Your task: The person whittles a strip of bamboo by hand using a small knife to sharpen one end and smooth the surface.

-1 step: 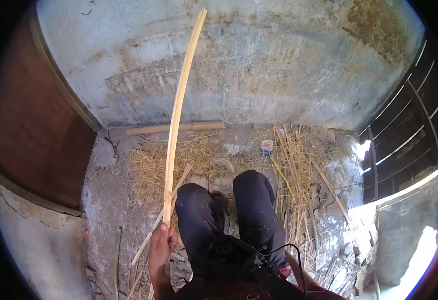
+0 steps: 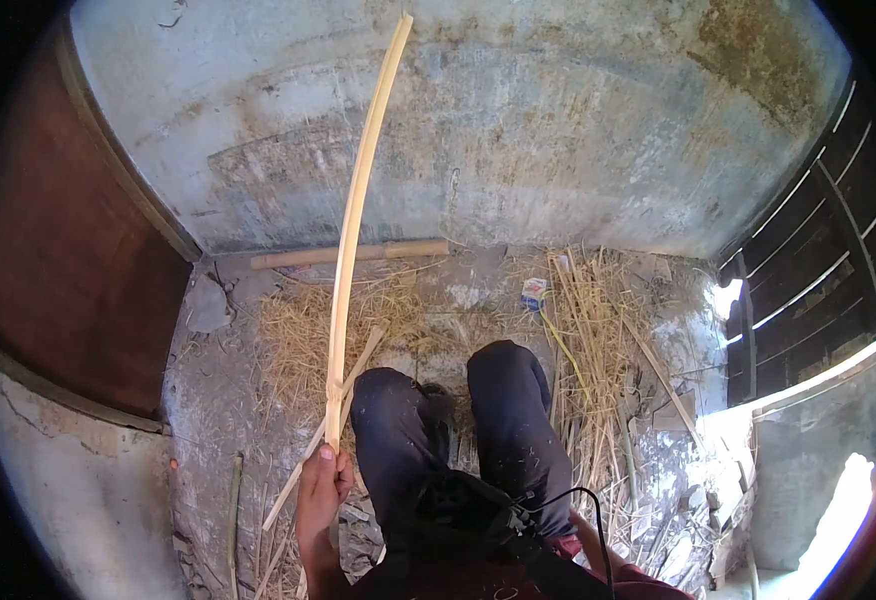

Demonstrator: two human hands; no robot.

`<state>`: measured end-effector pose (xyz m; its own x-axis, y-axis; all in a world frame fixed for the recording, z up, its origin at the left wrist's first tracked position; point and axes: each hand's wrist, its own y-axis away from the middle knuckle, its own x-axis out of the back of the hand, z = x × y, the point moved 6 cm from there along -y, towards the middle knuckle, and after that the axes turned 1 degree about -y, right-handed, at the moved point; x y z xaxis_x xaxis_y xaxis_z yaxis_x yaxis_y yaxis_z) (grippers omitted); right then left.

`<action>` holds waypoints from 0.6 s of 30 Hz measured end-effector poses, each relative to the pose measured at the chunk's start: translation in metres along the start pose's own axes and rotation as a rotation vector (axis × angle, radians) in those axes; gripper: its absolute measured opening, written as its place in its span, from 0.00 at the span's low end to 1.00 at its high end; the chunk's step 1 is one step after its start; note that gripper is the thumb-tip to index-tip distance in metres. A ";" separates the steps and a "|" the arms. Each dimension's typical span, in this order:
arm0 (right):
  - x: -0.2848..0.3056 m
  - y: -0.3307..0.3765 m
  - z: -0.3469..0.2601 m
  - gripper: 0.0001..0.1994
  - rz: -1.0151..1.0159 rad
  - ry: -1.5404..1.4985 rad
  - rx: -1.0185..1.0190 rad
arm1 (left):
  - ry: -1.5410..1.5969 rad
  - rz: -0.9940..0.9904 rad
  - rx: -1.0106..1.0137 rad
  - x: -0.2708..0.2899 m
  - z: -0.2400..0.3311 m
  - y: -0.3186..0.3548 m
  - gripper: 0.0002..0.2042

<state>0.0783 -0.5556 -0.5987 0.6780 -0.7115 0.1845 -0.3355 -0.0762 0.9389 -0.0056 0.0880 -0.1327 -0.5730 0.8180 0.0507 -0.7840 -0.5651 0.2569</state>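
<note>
My left hand (image 2: 322,490) is closed around the lower end of a long, pale split-bamboo strip (image 2: 351,240). Thumb and fingers pinch it beside my left knee. The strip rises almost upright, bends slightly to the right and reaches up in front of the wall, with a node showing not far above my grip. Low beside my right thigh, only a small part of my right hand (image 2: 586,538) shows; its fingers are hidden behind my leg and a black cable.
Bamboo shavings (image 2: 303,335) and a bundle of thin strips (image 2: 593,330) lie on the floor. A bamboo pole (image 2: 358,254) rests along the stained wall (image 2: 558,130). A small blue-and-white packet (image 2: 534,292) lies near the strips. A brown door (image 2: 68,230) stands left, a slatted dark panel (image 2: 813,270) right.
</note>
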 end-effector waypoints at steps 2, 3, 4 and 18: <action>-0.006 0.027 0.021 0.13 -0.010 -0.089 -0.105 | 0.007 -0.011 -0.007 -0.005 0.010 -0.021 0.25; -0.007 0.035 0.021 0.13 -0.010 -0.113 -0.138 | -0.017 0.021 -0.007 -0.004 0.016 -0.030 0.26; -0.003 0.041 0.017 0.13 -0.004 -0.133 -0.164 | -0.025 0.044 -0.017 -0.004 0.020 -0.041 0.27; 0.088 0.001 -0.155 0.15 0.040 -0.159 0.107 | -0.080 0.015 -0.153 -0.073 0.099 -0.127 0.29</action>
<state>0.2390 -0.5094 -0.5366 0.5536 -0.8163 0.1646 -0.4337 -0.1138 0.8938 0.1591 0.1109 -0.0730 -0.5686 0.8121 0.1311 -0.8064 -0.5817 0.1063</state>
